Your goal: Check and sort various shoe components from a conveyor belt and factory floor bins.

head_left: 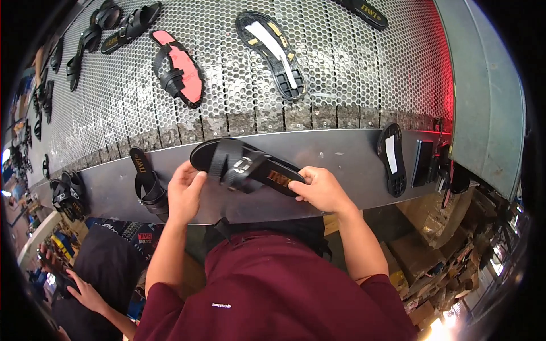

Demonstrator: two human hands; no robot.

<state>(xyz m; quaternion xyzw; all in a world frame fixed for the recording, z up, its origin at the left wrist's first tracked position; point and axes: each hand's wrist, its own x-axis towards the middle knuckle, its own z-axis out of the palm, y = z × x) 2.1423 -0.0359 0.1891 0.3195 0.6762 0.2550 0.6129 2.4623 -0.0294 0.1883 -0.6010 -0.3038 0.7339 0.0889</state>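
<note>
Between my two hands, above the metal ledge, is a black sandal (263,172) with buckled straps and gold lettering on its insole. My left hand (186,192) grips its toe end, thumb on the upper side. At the heel end, my right hand (318,187) pinches the sole between thumb and fingers. On the perforated metal belt beyond lie a strapped upper with a pink underside (183,68) and a black outsole (273,54) bearing a white strip. Another black outsole (391,159) with a white strip rests on the ledge to the right.
A finished-looking black sandal (147,182) and a sandal pair (68,196) sit left on the ledge (341,165). A dark flat object (421,163) lies near the grey machine housing (489,85) at right. Cardboard boxes (418,250) are below right. Another person's hand (88,292) shows lower left.
</note>
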